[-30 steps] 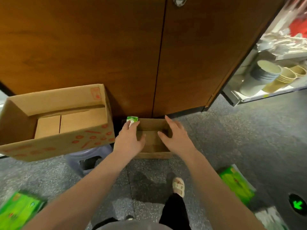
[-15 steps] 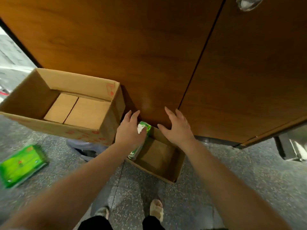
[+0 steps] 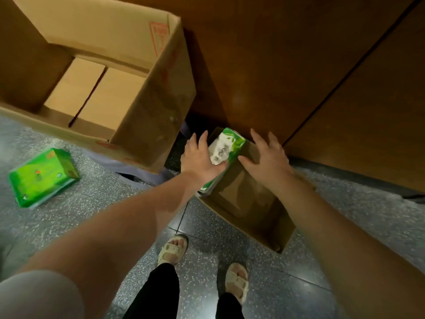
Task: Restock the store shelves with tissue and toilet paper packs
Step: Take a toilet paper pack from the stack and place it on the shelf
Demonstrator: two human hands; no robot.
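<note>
The left hand [image 3: 199,160] gripped a green-and-white tissue pack [image 3: 224,150] in the small brown cardboard box [image 3: 250,203], while the right hand's fingers [image 3: 264,141] stayed spread beside it. This seemed the unpacking step; next it needed lifting out toward a shelf

This looks like a shop's stockroom or back aisle rather than a home. A speckled grey terrazzo-style floor [image 3: 345,226] runs up to tall brown wood-panel doors [image 3: 287,65]. Open cardboard shipping cartons, one large [image 3: 142,116] and one small [image 3: 250,203], stand on the far side, and a green retail tissue pack [image 3: 42,177] lies loose on the floor at left.
</note>
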